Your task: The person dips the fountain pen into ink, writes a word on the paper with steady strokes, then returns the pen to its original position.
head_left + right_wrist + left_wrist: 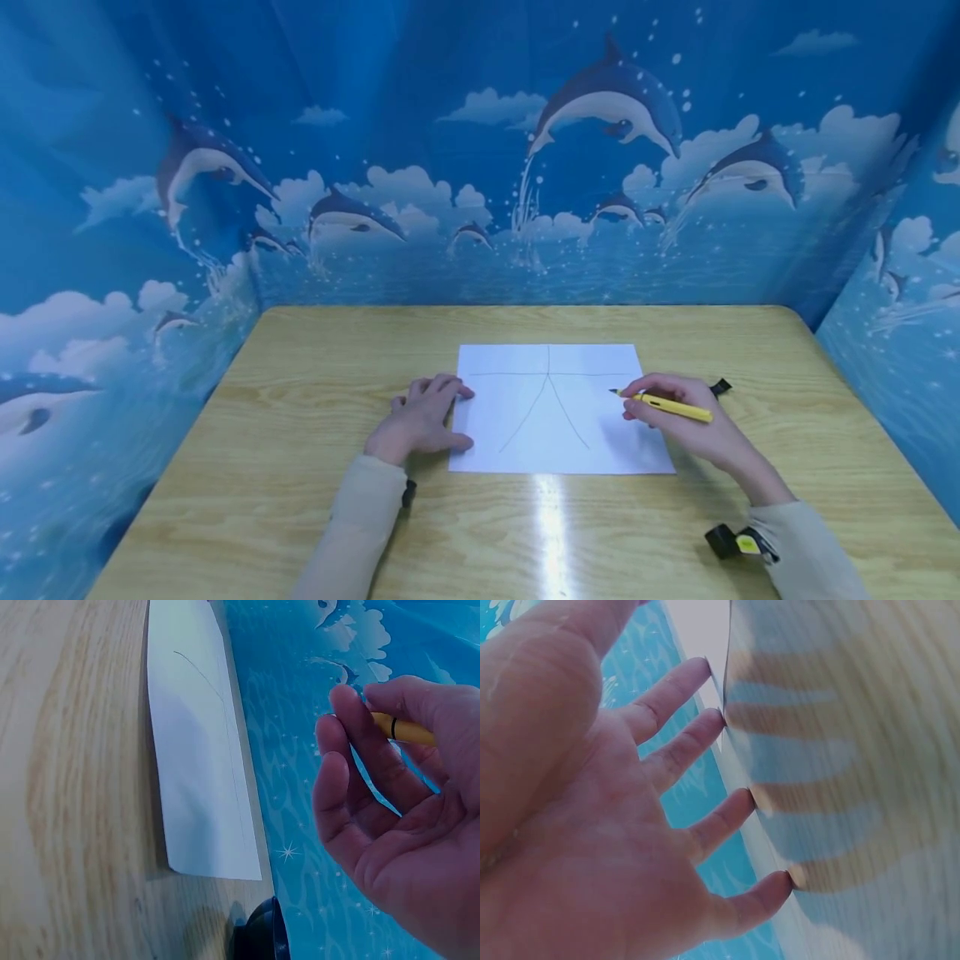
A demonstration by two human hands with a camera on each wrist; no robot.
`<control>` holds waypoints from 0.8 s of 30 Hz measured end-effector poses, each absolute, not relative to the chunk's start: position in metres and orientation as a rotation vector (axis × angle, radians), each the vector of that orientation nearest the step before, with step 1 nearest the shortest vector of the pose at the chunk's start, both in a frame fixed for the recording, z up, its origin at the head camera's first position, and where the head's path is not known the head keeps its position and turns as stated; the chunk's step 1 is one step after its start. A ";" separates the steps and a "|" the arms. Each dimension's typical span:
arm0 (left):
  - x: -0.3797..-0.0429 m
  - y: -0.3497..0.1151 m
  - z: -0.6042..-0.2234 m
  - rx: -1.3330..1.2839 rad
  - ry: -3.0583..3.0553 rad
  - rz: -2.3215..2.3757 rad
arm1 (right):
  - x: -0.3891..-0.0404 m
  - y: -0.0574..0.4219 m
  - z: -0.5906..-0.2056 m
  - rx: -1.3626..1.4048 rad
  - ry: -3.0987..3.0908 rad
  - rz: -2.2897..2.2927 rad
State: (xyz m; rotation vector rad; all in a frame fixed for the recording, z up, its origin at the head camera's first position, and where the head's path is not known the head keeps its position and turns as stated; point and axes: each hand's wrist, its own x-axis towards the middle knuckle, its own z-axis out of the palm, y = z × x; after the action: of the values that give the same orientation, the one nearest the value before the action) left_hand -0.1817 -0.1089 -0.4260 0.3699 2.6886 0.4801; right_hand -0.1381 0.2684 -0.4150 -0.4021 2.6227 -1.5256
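Note:
A white sheet of paper (pixel 510 417) lies on the table, bearing a thin vertical line, a horizontal line crossing it, and two lines slanting down and apart. My left hand (pixel 426 419) rests at the sheet's left edge with its fingers spread; in the left wrist view several fingertips (pixel 739 802) touch the paper edge and the tabletop. Over the sheet's right side, my right hand (pixel 686 417) pinches a yellow pen (pixel 675 407), its dark tip pointing left. The right wrist view shows this hand raised off the paper (pixel 199 787), with much of the pen (pixel 412 733) hidden.
The wooden table (pixel 300 517) reaches back to a blue dolphin-print curtain (pixel 420 267). A small black object (pixel 721 387) shows behind the right hand. A black rounded object (pixel 262 934) stands near the paper's corner in the right wrist view.

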 end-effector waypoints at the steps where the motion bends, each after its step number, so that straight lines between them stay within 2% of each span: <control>1: -0.182 -0.109 -0.426 0.367 2.688 0.480 | -0.138 0.269 -0.415 -0.411 2.626 -1.532; 16: -0.184 -0.110 -0.425 0.383 2.693 0.473 | -0.139 0.276 -0.422 -0.470 2.603 -1.531; 24: -0.182 -0.109 -0.426 0.374 2.686 0.477 | -0.137 0.275 -0.419 -0.332 2.618 -1.495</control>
State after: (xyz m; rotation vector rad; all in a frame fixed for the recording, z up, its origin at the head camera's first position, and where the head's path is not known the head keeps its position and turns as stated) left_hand -0.1824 -0.1086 -0.4255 0.3743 2.6862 0.4765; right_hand -0.1368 0.2751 -0.4193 -0.3322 2.6183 -1.4946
